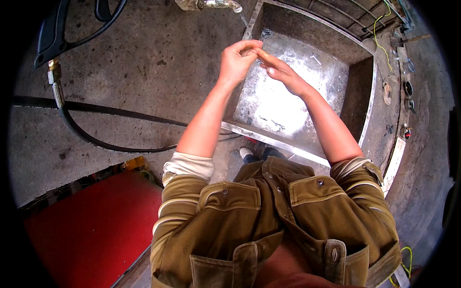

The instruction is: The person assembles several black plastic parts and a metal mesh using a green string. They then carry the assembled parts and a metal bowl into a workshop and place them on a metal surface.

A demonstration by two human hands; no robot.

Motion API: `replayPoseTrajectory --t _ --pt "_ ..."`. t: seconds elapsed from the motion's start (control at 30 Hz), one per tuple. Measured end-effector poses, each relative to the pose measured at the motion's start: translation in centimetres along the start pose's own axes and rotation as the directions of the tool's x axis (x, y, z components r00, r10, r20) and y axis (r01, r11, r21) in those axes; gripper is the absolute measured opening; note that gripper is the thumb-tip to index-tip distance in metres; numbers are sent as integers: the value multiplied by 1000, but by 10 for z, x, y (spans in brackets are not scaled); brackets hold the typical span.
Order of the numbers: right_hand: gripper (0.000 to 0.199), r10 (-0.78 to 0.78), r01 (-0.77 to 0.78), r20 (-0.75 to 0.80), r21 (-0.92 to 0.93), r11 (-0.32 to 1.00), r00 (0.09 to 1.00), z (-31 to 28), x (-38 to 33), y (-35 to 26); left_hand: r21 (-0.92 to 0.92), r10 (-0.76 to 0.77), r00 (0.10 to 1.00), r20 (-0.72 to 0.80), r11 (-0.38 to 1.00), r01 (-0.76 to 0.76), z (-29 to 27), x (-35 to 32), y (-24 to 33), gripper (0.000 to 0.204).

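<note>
Your two hands meet in front of you, raised above a square metal tray; your left hand (pixel 236 60) is curled, its fingertips (pixel 253 45) pinched against the fingers of your right hand (pixel 281 72), which is stretched out flat; whether anything small sits between them cannot be told. The metal tray (pixel 370 103) lies on the concrete floor (pixel 144 72) below your hands, its shiny bottom bright with glare and its walls dark. A black hose (pixel 96 139) curves across the floor to your left, joined by a brass fitting (pixel 55 79) to a black spray gun (pixel 50 31) at the upper left. A red panel (pixel 91 230) lies at the lower left; your olive jacket (pixel 273 216) fills the lower middle, sleeves rolled up.
</note>
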State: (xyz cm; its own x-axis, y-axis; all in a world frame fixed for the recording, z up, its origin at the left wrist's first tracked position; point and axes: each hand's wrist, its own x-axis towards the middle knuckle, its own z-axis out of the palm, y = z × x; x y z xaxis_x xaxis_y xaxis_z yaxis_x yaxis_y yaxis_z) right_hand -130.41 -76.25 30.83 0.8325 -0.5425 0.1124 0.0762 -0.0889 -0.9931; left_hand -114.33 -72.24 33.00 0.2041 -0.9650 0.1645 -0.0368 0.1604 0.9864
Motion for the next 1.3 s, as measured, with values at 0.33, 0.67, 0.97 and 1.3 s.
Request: replayPoseTrajectory --t 0.33,0.67,0.97,1.3 --pt "70 -105 113 -127 63 992 986 16 2 -13 -625 -92 995 -46 779 43 36 -9 -2 17" --pt "67 -81 114 -171 196 974 982 13 2 5 -645 -236 969 -65 751 140 44 -7 6 20" --pt "58 -60 113 -205 255 960 977 10 4 5 -704 -194 980 54 688 175 36 -6 8 24" --pt "67 -60 89 -144 203 975 988 6 6 4 -735 -220 974 54 651 188 33 -7 11 24"
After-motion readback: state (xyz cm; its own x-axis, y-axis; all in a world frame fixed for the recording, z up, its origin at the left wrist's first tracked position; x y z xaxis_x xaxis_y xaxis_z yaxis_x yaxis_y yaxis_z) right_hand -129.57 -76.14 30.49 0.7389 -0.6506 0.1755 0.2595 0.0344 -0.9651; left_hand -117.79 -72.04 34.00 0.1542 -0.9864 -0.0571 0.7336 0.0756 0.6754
